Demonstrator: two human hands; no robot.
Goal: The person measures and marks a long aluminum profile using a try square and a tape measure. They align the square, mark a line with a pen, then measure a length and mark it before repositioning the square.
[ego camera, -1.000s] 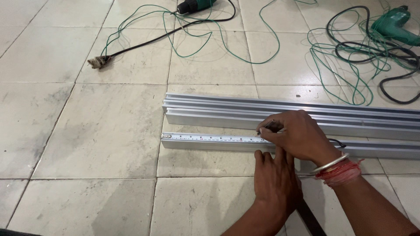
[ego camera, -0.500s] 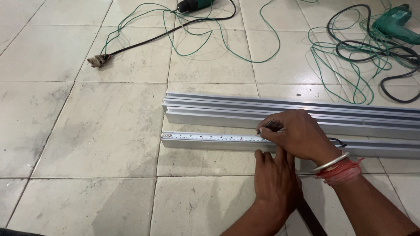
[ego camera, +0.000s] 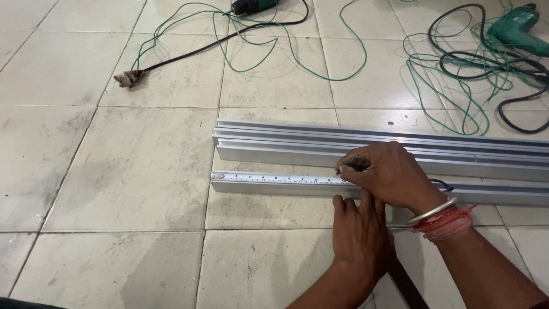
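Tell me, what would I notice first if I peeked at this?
Two hands meet low in the middle: the right hand holds a pen on a tape measure laid along a silver metal rail, and the left hand presses beside it. More long rails lie behind, and green wire tangles by a green drill, top right.

1. Bare floor (ego camera: 114,171) lies open left of the aluminium rails (ego camera: 274,146).
2. Green wire (ego camera: 452,80) and black cable (ego camera: 503,63) tangle behind the rails on the right.
3. A drill (ego camera: 520,31) sits among them.
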